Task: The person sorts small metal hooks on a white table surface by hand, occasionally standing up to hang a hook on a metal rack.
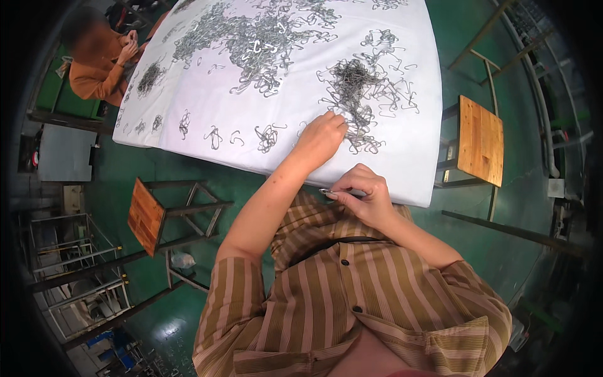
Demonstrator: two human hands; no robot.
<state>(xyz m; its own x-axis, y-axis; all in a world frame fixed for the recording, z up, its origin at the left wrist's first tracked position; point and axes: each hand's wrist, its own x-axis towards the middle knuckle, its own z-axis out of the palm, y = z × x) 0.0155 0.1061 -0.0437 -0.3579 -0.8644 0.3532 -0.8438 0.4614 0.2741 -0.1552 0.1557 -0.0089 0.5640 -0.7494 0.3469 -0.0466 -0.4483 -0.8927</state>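
My left hand (321, 139) rests on the white-covered table (414, 169), its fingers curled at the left edge of a dark heap of bent wire hooks (357, 85). Whatever lies under those fingertips is hidden. Just off the table's near edge, in front of my body, my right hand (365, 193) pinches a small metal hook (325, 191) between thumb and fingers. Only a short shiny part of that hook shows.
A large spread of silvery hooks (257, 47) covers the table's far middle, with small clusters (269, 137) along the near left edge. Wooden-topped stools stand left (147, 217) and right (480, 141). A person in orange (97, 72) works at the far left.
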